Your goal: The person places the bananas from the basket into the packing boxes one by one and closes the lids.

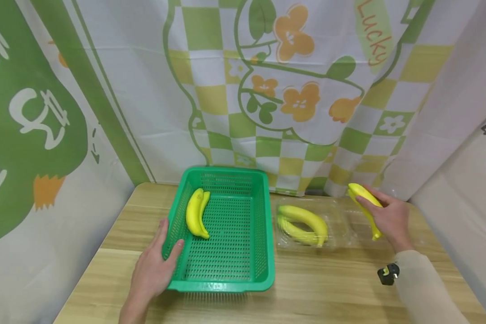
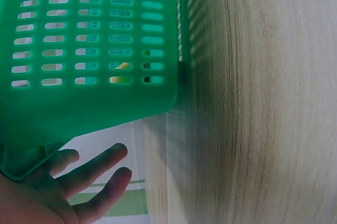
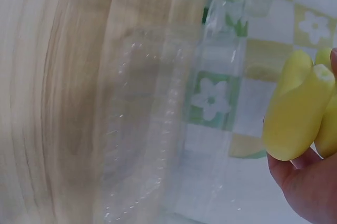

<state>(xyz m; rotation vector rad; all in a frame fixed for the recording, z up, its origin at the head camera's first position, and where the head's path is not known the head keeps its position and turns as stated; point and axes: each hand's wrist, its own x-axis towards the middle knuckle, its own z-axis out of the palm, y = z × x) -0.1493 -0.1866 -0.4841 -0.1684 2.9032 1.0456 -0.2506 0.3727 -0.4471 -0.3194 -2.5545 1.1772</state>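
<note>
My left hand [image 1: 151, 270] holds the left rim of a green plastic basket [image 1: 218, 286], thumb over the edge and fingers along the outside. From the left wrist view, the fingers [image 2: 95, 176] stretch out beneath the rim of the basket [image 2: 95, 100]. Inside it, two yellow bananas [image 1: 194, 213] lie side by side at the left. My right hand [image 1: 390, 220] grips yellow bananas [image 1: 368, 202] in the air at the right; their rounded ends [image 3: 295, 124] fill the right edge of the right wrist view.
Between basket and right hand lies a clear plastic clamshell box [image 1: 340, 216] with more bananas [image 1: 308, 218] in its left half. Its transparent other half extends under the right hand. Behind the wooden table [image 1: 324, 288] hangs a patterned curtain [image 1: 267, 153].
</note>
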